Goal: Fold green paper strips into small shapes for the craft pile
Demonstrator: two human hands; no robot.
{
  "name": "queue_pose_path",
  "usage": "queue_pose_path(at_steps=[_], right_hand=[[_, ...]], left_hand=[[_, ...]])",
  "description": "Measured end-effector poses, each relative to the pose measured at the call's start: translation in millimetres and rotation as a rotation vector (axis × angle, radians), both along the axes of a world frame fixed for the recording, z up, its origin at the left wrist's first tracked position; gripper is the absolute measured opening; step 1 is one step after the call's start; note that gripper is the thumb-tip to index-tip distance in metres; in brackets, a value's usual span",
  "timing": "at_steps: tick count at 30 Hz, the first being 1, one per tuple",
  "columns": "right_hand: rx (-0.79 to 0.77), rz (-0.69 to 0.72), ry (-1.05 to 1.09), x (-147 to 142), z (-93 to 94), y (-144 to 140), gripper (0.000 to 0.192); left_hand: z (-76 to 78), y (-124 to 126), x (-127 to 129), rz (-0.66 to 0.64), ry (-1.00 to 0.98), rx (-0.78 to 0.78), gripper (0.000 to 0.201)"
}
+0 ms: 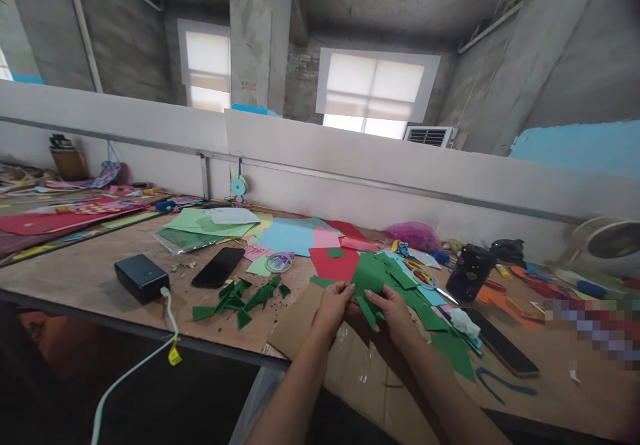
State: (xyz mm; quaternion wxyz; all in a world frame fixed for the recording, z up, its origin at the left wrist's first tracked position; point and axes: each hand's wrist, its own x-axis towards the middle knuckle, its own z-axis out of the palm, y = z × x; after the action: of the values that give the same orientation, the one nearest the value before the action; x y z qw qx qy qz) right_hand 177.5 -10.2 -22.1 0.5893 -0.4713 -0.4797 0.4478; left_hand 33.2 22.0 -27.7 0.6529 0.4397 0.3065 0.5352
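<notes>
My left hand and my right hand both pinch a sheet of green paper just above the wooden table, near its front edge. The fingers fold the paper's lower edge between them. A brown cardboard piece lies under my hands. To the left lies a scatter of small green paper scraps. More green pieces lie to the right of my right hand. A red sheet sits just behind the held paper.
A black power bank with a white cable, a black phone, stacked coloured sheets, a tape roll, a dark bottle, a second phone, a pink bag and a fan stand around. A white partition runs behind.
</notes>
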Motion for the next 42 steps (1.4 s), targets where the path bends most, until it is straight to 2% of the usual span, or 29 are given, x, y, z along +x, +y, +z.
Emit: queue_pose_path(at_steps=[6,13,18,21,25,28,33,38,42], right_hand=[[0.058,0.02,0.071,-3,5.1,-2,0.043],[0.097,0.011,0.038,-2,2.8,-3,0.04],[0.097,-0.011,0.081,-1,2.0,-1,0.04],[0.092,-0.03,0.104,0,2.2,-1,0.039],[0.098,0.014,0.081,0,4.2,-2,0.039],[0.075,0.017,0.064,1,4.9,-4,0.039],[0.028,-0.066,0.096,6,1.8,-5,0.038],[0.034,-0.019,0.201,7,0.3,-2,0.034],[0.031,-0.043,0.244,9,1.3,-1,0.023]], left_hand=[[1.3,1,-1,0.024,0.001,-0.016,0.047],[3.4,-2,0,0.025,0.031,0.031,0.036],[8.5,-3,-2,0.01,0.045,0.011,0.043],[9.9,-5,-1,0.023,0.089,0.054,0.043],[7.2,-4,0,0.044,0.103,0.093,0.037],[7.2,-5,-1,-0.002,0.124,0.092,0.033],[13.0,-10,-5,-0.135,0.264,0.122,0.028],[14.7,-11,-6,-0.129,0.3,0.134,0.024],[15.5,-12,-6,-0.125,0.284,0.117,0.023]])
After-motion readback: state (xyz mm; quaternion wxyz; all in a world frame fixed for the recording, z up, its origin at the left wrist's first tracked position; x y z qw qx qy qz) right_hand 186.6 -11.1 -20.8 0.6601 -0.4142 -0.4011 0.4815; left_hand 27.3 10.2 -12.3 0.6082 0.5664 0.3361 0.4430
